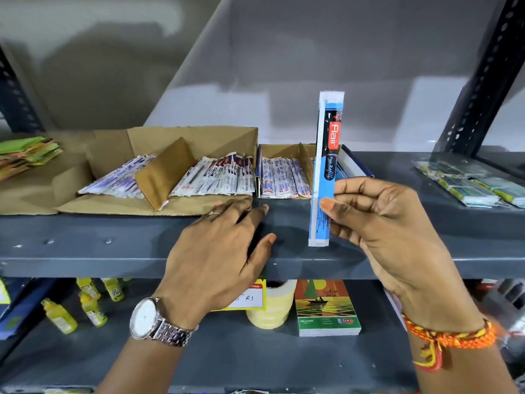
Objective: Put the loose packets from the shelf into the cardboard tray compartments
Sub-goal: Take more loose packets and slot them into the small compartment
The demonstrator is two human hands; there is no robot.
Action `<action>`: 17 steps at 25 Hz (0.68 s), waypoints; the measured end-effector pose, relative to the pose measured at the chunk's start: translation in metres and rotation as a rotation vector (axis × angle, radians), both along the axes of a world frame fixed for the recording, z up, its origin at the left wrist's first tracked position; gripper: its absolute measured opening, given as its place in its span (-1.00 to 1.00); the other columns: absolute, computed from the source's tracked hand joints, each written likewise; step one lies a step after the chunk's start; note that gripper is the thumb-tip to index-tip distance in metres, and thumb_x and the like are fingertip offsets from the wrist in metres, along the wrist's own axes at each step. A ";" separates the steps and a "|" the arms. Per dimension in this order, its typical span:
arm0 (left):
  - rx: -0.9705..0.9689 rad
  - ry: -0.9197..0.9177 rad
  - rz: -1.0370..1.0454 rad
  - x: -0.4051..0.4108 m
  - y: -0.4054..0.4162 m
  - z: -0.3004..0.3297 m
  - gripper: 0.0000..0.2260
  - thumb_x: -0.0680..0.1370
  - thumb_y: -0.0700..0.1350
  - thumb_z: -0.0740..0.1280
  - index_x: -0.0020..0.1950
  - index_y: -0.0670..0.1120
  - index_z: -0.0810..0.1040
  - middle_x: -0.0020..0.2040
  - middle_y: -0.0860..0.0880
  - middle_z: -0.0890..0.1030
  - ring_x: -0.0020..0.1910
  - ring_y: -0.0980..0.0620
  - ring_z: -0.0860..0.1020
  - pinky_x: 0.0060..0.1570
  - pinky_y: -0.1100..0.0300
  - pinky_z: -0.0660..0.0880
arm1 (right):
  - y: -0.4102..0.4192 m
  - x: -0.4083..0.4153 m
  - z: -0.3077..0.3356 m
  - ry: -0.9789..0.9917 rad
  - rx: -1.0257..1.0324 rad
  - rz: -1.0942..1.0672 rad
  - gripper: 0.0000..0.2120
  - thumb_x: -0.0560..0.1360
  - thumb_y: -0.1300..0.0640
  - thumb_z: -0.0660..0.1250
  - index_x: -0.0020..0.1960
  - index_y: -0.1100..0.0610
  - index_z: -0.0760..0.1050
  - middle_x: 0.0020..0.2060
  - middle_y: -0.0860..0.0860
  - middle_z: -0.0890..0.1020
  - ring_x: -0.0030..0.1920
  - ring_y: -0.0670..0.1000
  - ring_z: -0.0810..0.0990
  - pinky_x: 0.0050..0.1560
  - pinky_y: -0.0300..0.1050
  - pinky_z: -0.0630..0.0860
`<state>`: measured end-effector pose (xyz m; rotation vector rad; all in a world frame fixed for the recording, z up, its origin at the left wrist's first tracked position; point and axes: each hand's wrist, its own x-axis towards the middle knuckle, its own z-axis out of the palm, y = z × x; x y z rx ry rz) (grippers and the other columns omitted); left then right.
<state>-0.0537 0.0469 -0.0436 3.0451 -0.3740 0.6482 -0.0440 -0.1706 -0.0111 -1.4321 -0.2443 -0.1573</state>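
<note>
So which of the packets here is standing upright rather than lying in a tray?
The blue Flair pen refill packet, pinched upright in the right hand; the white packets all lie slanted in the cardboard tray.

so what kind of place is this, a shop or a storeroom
Most likely a stationery shop's stock shelves. The right hand holds a Flair pen refill packet, cardboard trays hold sorted packets, and the lower shelf has a handwritten price tag beside small yellow bottles.
</note>
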 end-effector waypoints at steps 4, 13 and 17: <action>-0.002 0.006 -0.011 0.001 0.001 0.000 -0.47 0.61 0.24 -0.10 0.47 0.06 0.35 0.35 0.02 0.49 0.32 -0.05 0.46 0.10 -0.01 0.51 | 0.000 0.003 -0.001 -0.014 -0.069 -0.042 -0.81 0.33 0.14 0.51 -0.06 0.10 0.68 -0.19 0.05 0.79 -0.20 0.00 0.75 -0.22 -0.16 0.69; -0.003 0.004 -0.011 0.001 0.002 0.000 -0.51 0.62 0.23 -0.08 0.43 0.07 0.36 0.34 0.04 0.49 0.27 -0.03 0.49 0.06 0.02 0.51 | -0.046 0.074 0.041 -0.124 -0.832 -0.537 -0.73 0.42 0.23 0.56 0.10 0.22 0.68 -0.11 0.15 0.73 -0.06 0.09 0.70 0.14 -0.13 0.57; 0.001 -0.004 -0.006 0.000 0.002 0.000 -0.51 0.62 0.23 -0.07 0.42 0.08 0.40 0.33 0.05 0.50 0.26 -0.02 0.50 0.05 0.05 0.51 | -0.026 0.111 0.060 -0.099 -1.151 -0.438 -0.75 0.40 0.20 0.58 0.05 0.23 0.69 0.02 0.19 0.72 0.01 0.14 0.68 0.13 -0.20 0.52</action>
